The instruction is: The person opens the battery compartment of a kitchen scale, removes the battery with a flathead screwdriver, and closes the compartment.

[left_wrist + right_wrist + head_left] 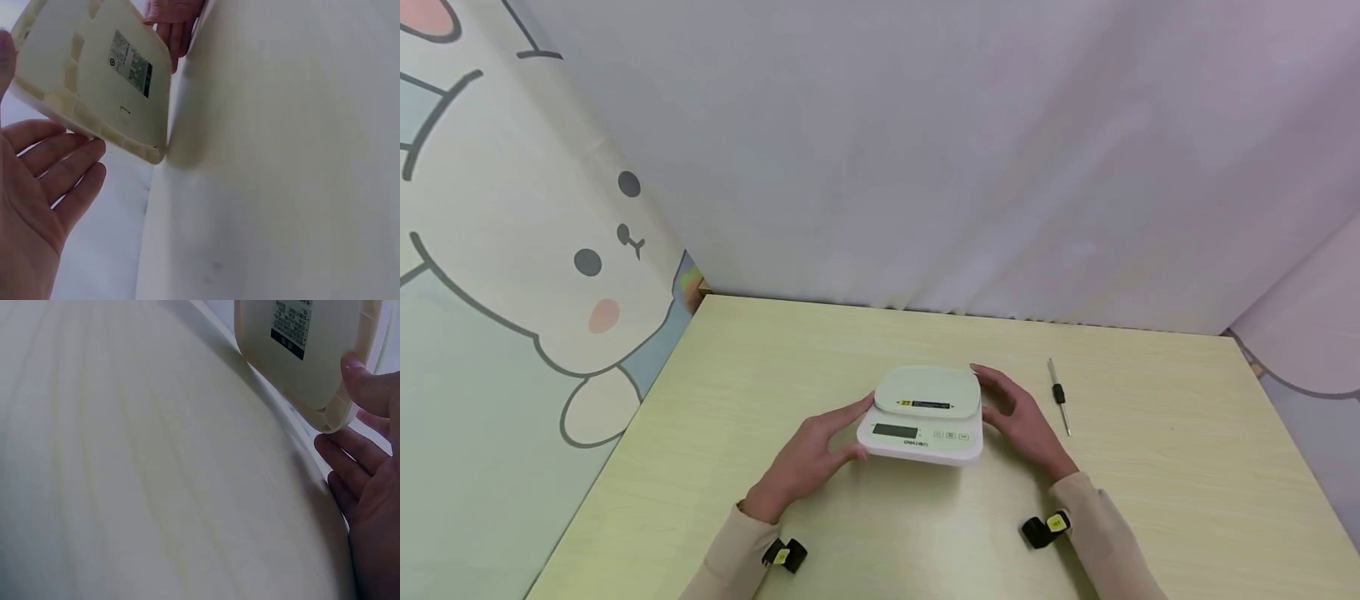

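Note:
A white kitchen scale (927,380) with a small dark display (895,431) and several buttons is tilted over the table, its front edge raised. My left hand (805,457) grips its left side, thumb at the front corner and fingers along the edge. On the opposite side my right hand (1021,423) holds the right edge between thumb and fingers. Both wrist views show the scale's underside (115,94), which carries a printed label (131,62). The far edge of the scale is close over the tabletop.
To the right of the right hand lies a thin screwdriver-like tool (1059,394) with a black grip. The pale wooden table (1180,467) ends at a light curtain (925,167) behind. A cartoon-printed cloth (512,400) hangs along the left side.

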The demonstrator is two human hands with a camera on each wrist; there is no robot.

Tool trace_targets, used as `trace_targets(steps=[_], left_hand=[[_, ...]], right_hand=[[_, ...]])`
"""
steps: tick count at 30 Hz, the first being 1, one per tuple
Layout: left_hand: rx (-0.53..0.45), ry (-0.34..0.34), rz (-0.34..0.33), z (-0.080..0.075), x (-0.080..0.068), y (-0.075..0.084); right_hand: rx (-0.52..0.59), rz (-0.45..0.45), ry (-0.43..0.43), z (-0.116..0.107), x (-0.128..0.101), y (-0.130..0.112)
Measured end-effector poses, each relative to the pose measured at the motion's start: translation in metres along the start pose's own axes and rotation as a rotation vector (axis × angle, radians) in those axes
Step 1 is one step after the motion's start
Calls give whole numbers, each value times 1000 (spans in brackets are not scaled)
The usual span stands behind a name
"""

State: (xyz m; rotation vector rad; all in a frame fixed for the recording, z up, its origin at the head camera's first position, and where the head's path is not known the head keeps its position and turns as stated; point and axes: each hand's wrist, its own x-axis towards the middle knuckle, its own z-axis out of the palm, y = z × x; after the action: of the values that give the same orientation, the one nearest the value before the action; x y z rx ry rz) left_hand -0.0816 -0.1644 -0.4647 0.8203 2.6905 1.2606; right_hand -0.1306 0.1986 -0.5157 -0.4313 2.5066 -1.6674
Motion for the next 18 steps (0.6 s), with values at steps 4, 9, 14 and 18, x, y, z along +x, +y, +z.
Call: trace_targets(steps=[4,9,14,18], left_hand=[[18,47,22,-5,5,4],[58,110,62,-12,12,10],[88,132,82,-15,21,13],[107,144,86,-17,26,14]], right_hand=[[-14,19,-3,2,0,-2],[-26,34,-8,3,0,-1],[-30,35,-5,4,0,2],[-28,39,-1,5,-1,3]])
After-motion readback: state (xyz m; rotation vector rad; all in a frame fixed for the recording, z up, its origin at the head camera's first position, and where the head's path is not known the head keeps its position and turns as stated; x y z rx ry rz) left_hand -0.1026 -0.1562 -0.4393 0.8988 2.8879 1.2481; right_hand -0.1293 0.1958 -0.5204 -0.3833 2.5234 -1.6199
